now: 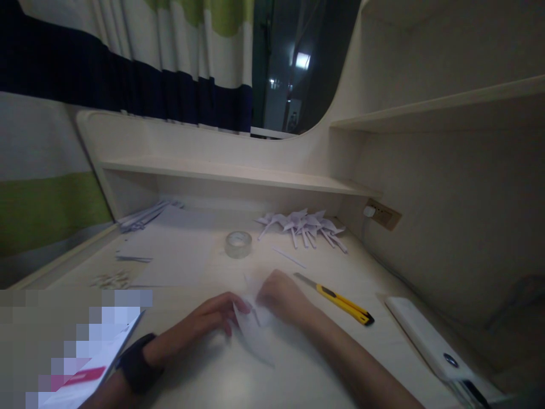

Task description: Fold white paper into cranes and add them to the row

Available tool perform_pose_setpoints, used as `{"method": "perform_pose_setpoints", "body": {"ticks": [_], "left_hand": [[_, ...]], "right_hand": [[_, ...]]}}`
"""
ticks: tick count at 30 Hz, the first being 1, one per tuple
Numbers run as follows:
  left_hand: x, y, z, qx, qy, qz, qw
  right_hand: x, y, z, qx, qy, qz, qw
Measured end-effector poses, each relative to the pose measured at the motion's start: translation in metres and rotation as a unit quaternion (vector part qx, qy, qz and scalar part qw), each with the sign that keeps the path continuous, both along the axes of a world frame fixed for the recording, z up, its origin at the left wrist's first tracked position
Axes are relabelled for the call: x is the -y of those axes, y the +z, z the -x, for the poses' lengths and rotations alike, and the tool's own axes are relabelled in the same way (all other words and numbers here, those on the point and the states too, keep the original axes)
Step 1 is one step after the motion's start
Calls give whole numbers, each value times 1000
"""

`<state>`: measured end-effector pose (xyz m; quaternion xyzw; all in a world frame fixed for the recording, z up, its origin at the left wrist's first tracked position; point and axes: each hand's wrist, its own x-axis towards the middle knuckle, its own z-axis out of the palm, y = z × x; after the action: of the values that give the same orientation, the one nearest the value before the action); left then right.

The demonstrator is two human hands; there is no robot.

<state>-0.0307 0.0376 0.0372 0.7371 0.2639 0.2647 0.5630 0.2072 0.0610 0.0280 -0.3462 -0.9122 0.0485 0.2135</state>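
Observation:
A thin white paper piece, with folded or curled flaps, is between my hands just above the desk. My left hand, with a dark band on its wrist, pinches the paper's left edge between thumb and fingers. My right hand is closed at the paper's upper right side; its fingertips are hidden from view. To the right of that hand lies a yellow utility knife with its blade out. A roll of clear tape rests beyond both hands, and a thin white paper stick lies behind the right one.
Several white paper pinwheels on sticks lie at the back right. Paper sheets, rolled paper sticks and a pile of small pale bits are at left. A white device stands at right, below a wall socket.

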Motion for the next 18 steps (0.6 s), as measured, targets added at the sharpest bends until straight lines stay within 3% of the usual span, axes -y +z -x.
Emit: {"method": "perform_pose_setpoints", "body": {"ticks": [6,10,18], "left_hand": [[0,-2,-10,-57,55,-37,996],[-1,-13,-13,-78,70,-45,993],[-3,-34,-21,-55,177,23,982]], "right_hand": [[1,16,9,47,8,10,999],[2,27,13,69,8,29,997],[-2,34,7,37,-37,196,979]]}}
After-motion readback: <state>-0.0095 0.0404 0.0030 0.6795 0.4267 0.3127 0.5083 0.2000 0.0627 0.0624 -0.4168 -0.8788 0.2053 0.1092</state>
